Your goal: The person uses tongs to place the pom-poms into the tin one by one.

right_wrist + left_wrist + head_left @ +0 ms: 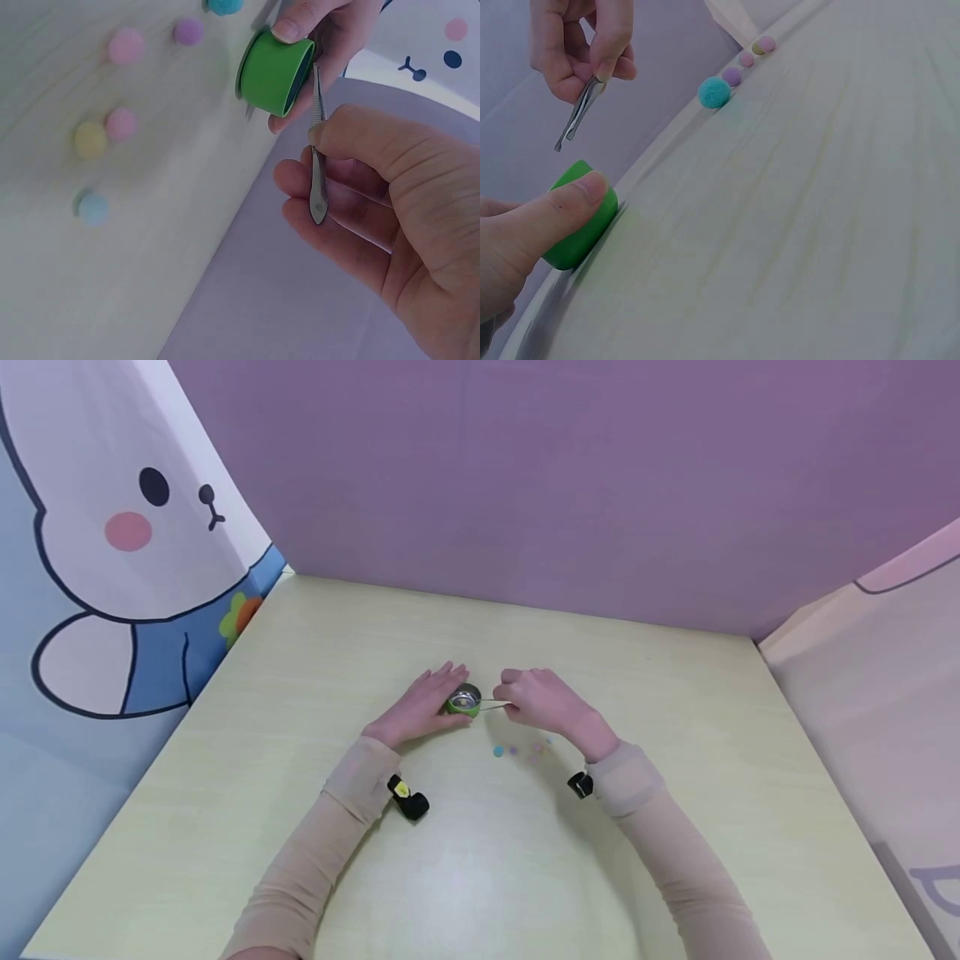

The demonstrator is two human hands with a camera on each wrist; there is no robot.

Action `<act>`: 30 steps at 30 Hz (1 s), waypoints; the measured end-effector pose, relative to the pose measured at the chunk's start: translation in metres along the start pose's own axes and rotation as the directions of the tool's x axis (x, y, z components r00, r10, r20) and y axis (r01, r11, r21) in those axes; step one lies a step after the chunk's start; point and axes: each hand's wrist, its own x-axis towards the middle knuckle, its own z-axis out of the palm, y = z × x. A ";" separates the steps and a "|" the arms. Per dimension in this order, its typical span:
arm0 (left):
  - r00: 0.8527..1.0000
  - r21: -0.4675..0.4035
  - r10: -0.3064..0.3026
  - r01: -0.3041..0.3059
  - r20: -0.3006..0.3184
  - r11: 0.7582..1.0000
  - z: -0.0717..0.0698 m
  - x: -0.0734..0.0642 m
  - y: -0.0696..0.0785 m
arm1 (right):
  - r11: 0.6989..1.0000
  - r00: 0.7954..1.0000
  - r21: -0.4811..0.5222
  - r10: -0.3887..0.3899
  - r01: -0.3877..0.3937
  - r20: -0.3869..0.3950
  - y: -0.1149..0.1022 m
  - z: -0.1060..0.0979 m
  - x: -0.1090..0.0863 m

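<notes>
My left hand (422, 706) holds a small round green tin (465, 713) against the table, thumb on the near side and fingers on the far side. Its open top shows a silvery inside with something small and pale in it. Pinched between thumb and fingers of my right hand (420, 180) is a pair of metal tweezers (319, 169). Their tips are slightly apart in the left wrist view, just above the tin, with nothing visible between them. Several pom-poms lie on the table nearer me, among them a teal one (714, 93), a purple one (188, 31) and a yellow one (91, 139).
The pale wooden table (465, 860) ends at a purple backdrop (525, 485) behind the hands. To the left stands a panel with a cartoon rabbit (97, 527). Black wrist cameras are strapped at the left cuff (408, 799) and the right cuff (581, 784).
</notes>
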 end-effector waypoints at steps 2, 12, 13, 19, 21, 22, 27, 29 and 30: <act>1.000 0.004 0.003 -0.003 -0.003 1.000 0.001 0.000 -0.001 | 1.000 1.000 0.001 -0.001 0.001 -0.005 -0.001 -0.001 -0.001; 1.000 0.005 0.012 -0.012 -0.009 1.000 0.003 0.001 -0.005 | 1.000 1.000 0.012 -0.010 0.010 -0.026 -0.004 0.001 -0.011; 1.000 0.005 0.013 -0.013 -0.008 1.000 0.004 0.001 -0.005 | 1.000 1.000 0.013 -0.012 0.012 -0.027 -0.005 0.001 -0.013; 1.000 0.013 0.016 -0.016 -0.007 1.000 0.005 0.002 -0.006 | 1.000 1.000 0.018 -0.015 0.015 -0.021 -0.010 0.000 -0.026; 1.000 0.018 0.016 -0.016 -0.006 1.000 0.005 0.002 -0.007 | 1.000 1.000 0.023 -0.015 0.016 -0.014 -0.012 0.001 -0.030; 1.000 0.020 0.016 -0.016 -0.005 1.000 0.005 0.002 -0.007 | 1.000 1.000 0.023 -0.015 0.015 -0.011 -0.013 0.001 -0.032; 1.000 0.033 0.015 -0.015 0.002 0.999 0.006 0.002 -0.008 | 0.999 1.000 0.026 -0.019 0.019 0.011 -0.016 0.006 -0.042; 1.000 0.031 0.012 -0.012 0.004 0.999 0.005 0.001 -0.007 | 0.999 1.000 0.029 -0.016 0.016 0.020 -0.017 0.009 -0.046; 1.000 0.029 0.007 -0.008 0.008 1.000 0.005 0.000 -0.007 | 0.999 1.000 0.033 -0.014 0.013 0.024 -0.017 0.010 -0.048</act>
